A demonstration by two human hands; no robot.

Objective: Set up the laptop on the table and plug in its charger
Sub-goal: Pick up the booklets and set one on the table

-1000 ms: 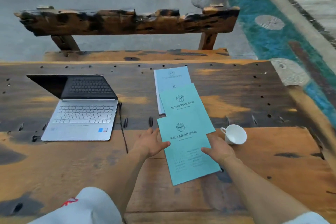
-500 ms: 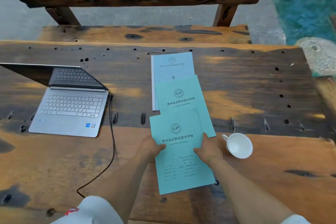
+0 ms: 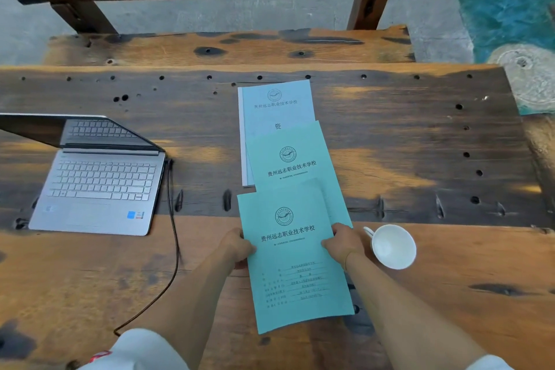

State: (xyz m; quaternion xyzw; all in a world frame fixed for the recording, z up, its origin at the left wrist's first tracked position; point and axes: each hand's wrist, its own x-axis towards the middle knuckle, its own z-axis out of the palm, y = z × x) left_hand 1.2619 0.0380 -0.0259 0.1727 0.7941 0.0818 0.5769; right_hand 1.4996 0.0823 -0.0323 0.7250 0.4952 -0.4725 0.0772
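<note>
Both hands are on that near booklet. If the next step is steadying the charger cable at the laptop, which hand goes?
Probably the left hand: the laptop and black cable lie on its side.

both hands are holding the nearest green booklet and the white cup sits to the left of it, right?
Not quite: the head view shows the white cup to the right of the green booklet, beside the right hand. Both hands, left hand included, do hold that booklet.

Open lanes and blockers on the worn wooden table (image 3: 405,144)

Bare wood lies between the open silver laptop (image 3: 96,186) and the overlapping teal paper booklets (image 3: 288,165), crossed by a thin black cable (image 3: 172,234); a tipped white ceramic cup (image 3: 393,246) crowds the right.
</note>
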